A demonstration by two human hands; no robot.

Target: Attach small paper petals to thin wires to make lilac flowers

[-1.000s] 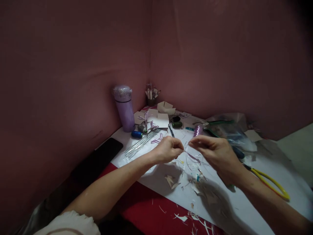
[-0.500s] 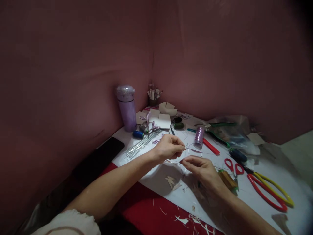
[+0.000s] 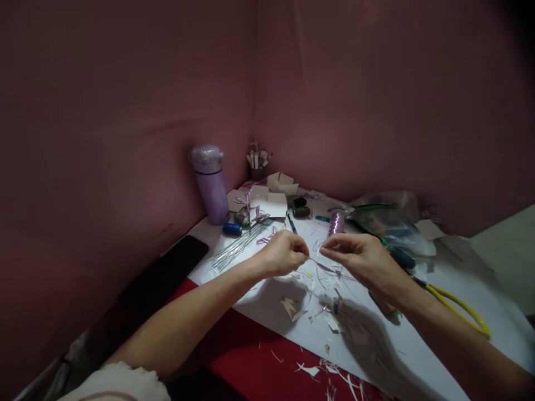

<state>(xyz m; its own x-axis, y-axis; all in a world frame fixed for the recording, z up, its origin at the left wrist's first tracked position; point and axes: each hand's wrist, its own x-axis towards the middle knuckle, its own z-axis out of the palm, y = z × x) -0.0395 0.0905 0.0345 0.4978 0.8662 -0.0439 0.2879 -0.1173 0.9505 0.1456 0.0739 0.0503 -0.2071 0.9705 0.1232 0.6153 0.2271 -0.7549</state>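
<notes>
My left hand [image 3: 287, 254] is closed in a pinch over the white sheet. A thin purple thread-wrapped strip [image 3: 326, 268] extends rightward from its fingertips. To the right, my right hand [image 3: 360, 257] pinches with thumb and forefinger close to the left fingertips; what is between them is too fine to make out. Behind my right hand stands a spool of shiny purple thread [image 3: 336, 223]. Purple thread-wrapped loops [image 3: 266, 236] lie just beyond my left hand, beside a bundle of thin metal wires [image 3: 239, 248].
A purple bottle [image 3: 212, 192] stands at the back left, near a blue thread spool [image 3: 232, 229] and a black phone [image 3: 186, 253]. Yellow-handled pliers [image 3: 460, 306] lie at right, partly behind my forearm. Paper scraps [image 3: 290, 309] litter the white sheet [image 3: 267, 312].
My right hand has risen and moved right, from below the left fingertips to beside them. Its forearm now covers the red scissors. The view has shifted slightly.
</notes>
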